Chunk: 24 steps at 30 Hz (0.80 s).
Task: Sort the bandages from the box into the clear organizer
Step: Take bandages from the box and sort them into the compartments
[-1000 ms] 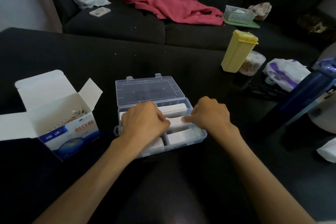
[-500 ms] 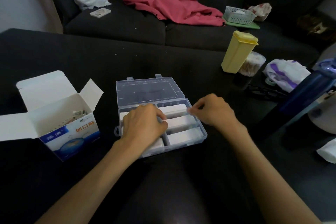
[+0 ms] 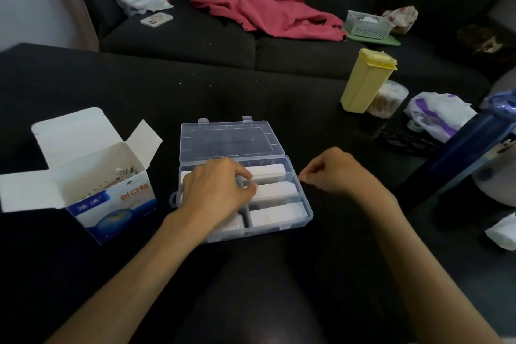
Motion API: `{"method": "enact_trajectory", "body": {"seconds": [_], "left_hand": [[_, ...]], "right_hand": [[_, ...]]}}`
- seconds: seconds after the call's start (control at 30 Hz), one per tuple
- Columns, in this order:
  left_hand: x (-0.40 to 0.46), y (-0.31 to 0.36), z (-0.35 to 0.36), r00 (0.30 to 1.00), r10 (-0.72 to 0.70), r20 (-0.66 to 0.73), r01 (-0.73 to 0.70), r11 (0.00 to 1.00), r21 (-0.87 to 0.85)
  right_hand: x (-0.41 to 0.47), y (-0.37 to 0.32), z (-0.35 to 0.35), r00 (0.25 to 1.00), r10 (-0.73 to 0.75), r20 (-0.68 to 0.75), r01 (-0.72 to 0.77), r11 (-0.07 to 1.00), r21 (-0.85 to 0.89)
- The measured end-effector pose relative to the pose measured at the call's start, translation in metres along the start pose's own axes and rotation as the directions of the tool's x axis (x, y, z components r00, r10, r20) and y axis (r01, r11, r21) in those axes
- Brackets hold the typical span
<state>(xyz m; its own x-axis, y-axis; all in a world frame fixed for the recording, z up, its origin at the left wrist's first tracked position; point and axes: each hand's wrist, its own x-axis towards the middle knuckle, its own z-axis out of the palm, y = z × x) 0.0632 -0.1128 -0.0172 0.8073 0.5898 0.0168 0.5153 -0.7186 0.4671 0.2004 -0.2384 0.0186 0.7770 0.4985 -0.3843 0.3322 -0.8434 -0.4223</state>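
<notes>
Fingers point(image 3: 245, 176) of left hand point(image 3: 215, 193) curled down onto the white bandages point(image 3: 275, 191) in the clear organizer point(image 3: 304, 207), pressing the middle stack; whether anything is pinched cannot be told. Right hand point(image 3: 339, 173) just beside the organizer's right rim, fingertips pinched together, apparently on nothing. Judged step: seating stacks flat within their compartments. Press evenly along each stack, keeping edges below the dividers so the open lid point(image 3: 230, 139) can close. More bandages visible in the box point(image 3: 111, 204), left of the organizer; fetch these next in small batches.
</notes>
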Motion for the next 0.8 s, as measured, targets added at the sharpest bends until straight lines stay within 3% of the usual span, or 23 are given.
{"method": "enact_trajectory", "body": {"seconds": [0.1, 0.27, 0.47, 0.63, 0.8], "left_hand": [[-0.002, 0.003, 0.002, 0.998, 0.014, 0.059, -0.017, 0.999, 0.040], [-0.001, 0.004, 0.002, 0.997, -0.029, 0.064, 0.030, 1.000, -0.001], [0.002, 0.003, 0.003, 0.996, -0.055, 0.063, 0.057, 0.998, -0.040], [0.003, 0.001, 0.003, 0.996, -0.050, 0.068, 0.053, 0.997, -0.048], [0.003, 0.001, 0.003, 0.997, -0.036, 0.074, 0.040, 0.998, -0.053]], "right_hand": [[-0.008, -0.010, 0.000, 0.997, -0.028, 0.067, 0.026, 0.999, 0.032], [-0.002, -0.020, 0.005, 0.993, 0.035, 0.111, -0.023, 0.994, -0.108], [-0.002, -0.037, -0.003, 0.954, 0.124, 0.273, -0.072, 0.978, -0.193], [0.005, -0.042, -0.005, 0.944, 0.173, 0.281, -0.123, 0.975, -0.186], [0.008, -0.045, -0.002, 0.958, 0.158, 0.238, -0.069, 0.936, -0.344]]}}
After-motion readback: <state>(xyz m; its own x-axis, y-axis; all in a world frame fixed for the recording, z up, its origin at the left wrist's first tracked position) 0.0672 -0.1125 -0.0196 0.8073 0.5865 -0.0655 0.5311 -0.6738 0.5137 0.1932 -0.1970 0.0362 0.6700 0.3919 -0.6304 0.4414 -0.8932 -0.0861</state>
